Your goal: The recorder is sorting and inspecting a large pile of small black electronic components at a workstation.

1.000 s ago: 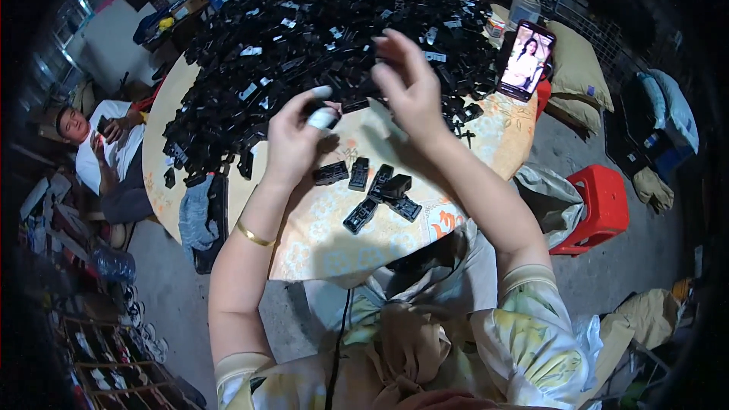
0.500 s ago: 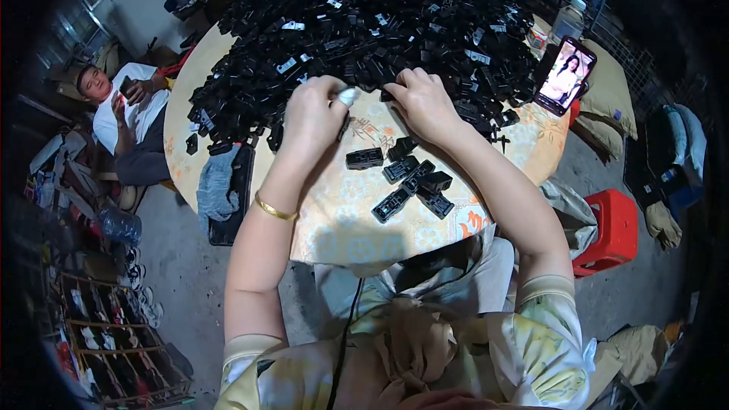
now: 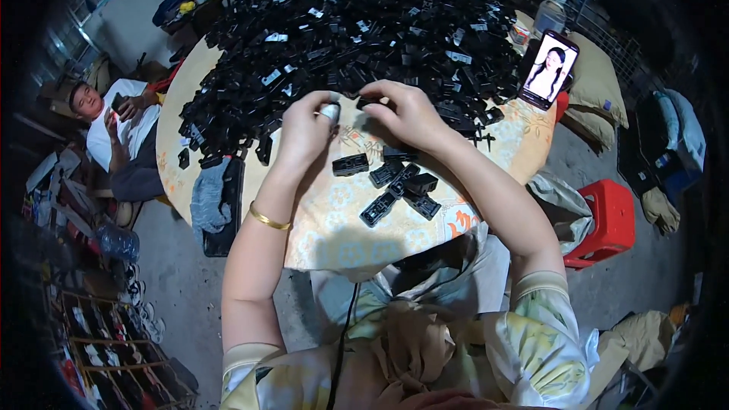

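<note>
A large heap of black plastic parts point(image 3: 342, 38) covers the far part of a round table. My left hand point(image 3: 305, 127) is at its near edge, fingers curled inward, a white wrapping on the thumb; what they hold, if anything, is hidden. Close beside it, my right hand point(image 3: 406, 115) pinches a small black plastic part point(image 3: 364, 102) between thumb and forefinger. Nearer to me lies a loose group of black plastic housings point(image 3: 387, 196), some crossed over others. One more black housing point(image 3: 351, 165) lies just left of that group.
A lit phone point(image 3: 548, 70) stands at the table's right, before a clear bottle point(image 3: 550, 11). Blue-grey cloth point(image 3: 211, 201) lies over a dark tray point(image 3: 231, 212) at the left edge. A red stool point(image 3: 607, 220) is at right. Another person point(image 3: 121, 125) sits left, holding a phone.
My hands have drawn slightly apart from the heap, and the right fingers have opened wider around the black part. One housing in the near group now lies flatter. The whole view has shifted slightly.
</note>
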### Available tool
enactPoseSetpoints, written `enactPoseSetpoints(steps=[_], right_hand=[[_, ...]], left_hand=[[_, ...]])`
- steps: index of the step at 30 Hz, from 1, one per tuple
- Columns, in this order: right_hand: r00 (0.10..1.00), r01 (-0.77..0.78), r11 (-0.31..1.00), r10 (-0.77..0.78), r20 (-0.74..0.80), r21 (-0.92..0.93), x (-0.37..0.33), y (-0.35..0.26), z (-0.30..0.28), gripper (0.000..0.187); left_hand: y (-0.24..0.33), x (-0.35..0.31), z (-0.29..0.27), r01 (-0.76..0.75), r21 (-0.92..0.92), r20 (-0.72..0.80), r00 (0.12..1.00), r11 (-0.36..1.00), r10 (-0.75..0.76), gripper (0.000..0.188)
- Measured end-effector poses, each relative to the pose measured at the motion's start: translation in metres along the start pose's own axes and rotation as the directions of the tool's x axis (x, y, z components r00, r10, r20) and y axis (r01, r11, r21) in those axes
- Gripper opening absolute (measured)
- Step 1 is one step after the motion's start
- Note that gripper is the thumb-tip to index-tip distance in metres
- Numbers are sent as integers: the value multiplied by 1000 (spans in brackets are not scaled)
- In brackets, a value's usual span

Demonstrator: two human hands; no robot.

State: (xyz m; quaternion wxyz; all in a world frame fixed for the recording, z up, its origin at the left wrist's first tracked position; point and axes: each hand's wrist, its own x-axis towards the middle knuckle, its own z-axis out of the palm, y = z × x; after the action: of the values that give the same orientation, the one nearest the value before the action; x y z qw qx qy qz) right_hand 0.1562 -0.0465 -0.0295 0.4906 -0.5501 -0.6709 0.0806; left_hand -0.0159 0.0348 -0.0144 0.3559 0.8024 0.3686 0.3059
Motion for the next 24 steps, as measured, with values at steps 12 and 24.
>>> enactPoseSetpoints(steps=[12,24], right_hand=[[994,74,949,-96,59,307,0,-4,-1,19],[990,-106,914,58,132,391,2,-7,-11,23]], left_hand=[[10,-4,17,225,-454,341,938,862,-66,17],[-4,5,-3,542,-752,592,806,375,21,26]])
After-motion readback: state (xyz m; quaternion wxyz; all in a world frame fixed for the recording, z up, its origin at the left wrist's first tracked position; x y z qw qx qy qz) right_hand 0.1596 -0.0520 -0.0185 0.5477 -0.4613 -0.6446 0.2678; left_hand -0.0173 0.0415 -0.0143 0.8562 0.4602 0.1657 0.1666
